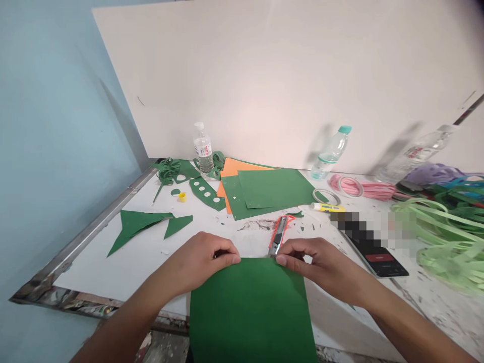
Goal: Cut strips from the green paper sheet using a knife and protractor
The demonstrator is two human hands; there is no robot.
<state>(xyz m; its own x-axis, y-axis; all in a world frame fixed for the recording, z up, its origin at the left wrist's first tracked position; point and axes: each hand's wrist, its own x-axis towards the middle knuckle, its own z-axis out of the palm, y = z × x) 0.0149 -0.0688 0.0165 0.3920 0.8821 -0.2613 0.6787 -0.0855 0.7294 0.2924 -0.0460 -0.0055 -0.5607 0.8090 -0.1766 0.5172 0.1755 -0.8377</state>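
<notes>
Left hand and right hand each pinch the far edge of a green paper sheet between thumb and fingers, near its two corners; sheet sits nearest the wearer, across the near edge of the white table. Orange-and-silver utility knife lies just beyond the right fingertips, glue stick and smartphone farther right, stacked green sheets behind.
</notes>
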